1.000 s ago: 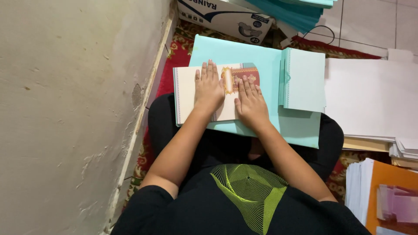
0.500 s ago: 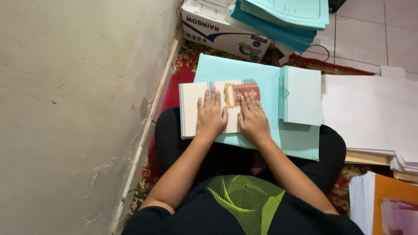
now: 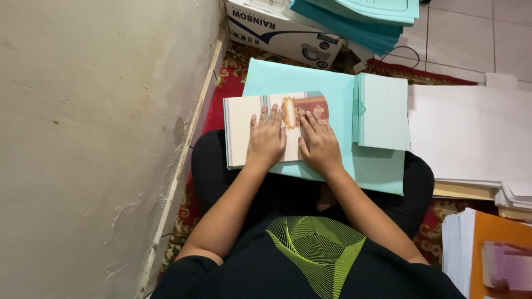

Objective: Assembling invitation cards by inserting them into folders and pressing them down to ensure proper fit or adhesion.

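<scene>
A cream card with a red and gold ornamental panel (image 3: 239, 124) lies on a large teal sheet (image 3: 310, 77) across my lap. My left hand (image 3: 266, 141) presses flat on the card's middle, fingers spread. My right hand (image 3: 318, 147) lies flat beside it, over the card's red patterned end, fingers together. Neither hand grips anything. To the right on the teal sheet sits a stack of pale teal folded cards (image 3: 383, 111).
A plaster wall (image 3: 94, 138) runs along the left. A cardboard box (image 3: 282, 30) and a pile of teal sheets (image 3: 360, 19) stand ahead. White paper sheets (image 3: 471, 133) lie at right, an orange folder (image 3: 496, 252) and a white paper stack lower right. A red patterned rug covers the floor.
The view has shifted slightly, so the card and hands sit lower in frame. Both hands stay flat on the card, sliding a little toward me.
</scene>
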